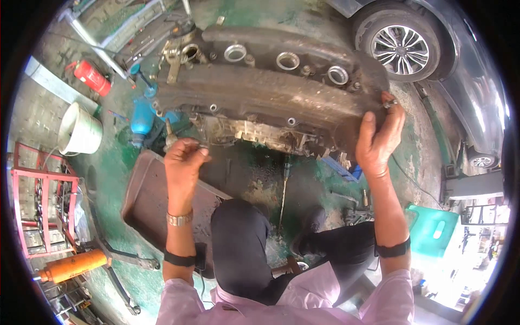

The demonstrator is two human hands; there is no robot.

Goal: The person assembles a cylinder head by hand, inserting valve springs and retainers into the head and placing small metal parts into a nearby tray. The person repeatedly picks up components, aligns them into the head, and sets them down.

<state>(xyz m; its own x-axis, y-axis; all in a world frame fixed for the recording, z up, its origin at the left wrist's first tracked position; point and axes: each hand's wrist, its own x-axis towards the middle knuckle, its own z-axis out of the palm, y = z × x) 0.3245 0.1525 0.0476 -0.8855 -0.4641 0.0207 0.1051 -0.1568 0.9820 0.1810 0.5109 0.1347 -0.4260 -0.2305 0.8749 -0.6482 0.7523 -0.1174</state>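
Firstly, one dark car [468, 92], far right, its wheel [400, 49] with multi-spoke rim. One engine [257, 134], grimy, centre, topped by a long brown cover [260, 84]; a row of round openings along its far side, pale metal rings [287, 60] seated in several. One shallow brown tray [142, 189], near left on the green floor [179, 298], set aslant, partly behind the left forearm; dark crumbs and stains on its bottom. One red metal frame [46, 174], left, with dark parts inside it, kind unclear. One green plastic container [433, 230], right, with an oblong slot; contents not discernible. One white bucket [81, 130], left, tipped in view; contents not discernible. One orange cylinder [75, 265], near left. One red extinguisher [92, 78], far left. One blue vessel [142, 116], left of the engine, closed sides. Right hand [377, 138]: at the cover's right end, grip spread, thumb apart from fingers. Left hand [184, 162]: just near of the engine's left end, grip pressed together at the fingertips; anything tiny between them cannot be told.
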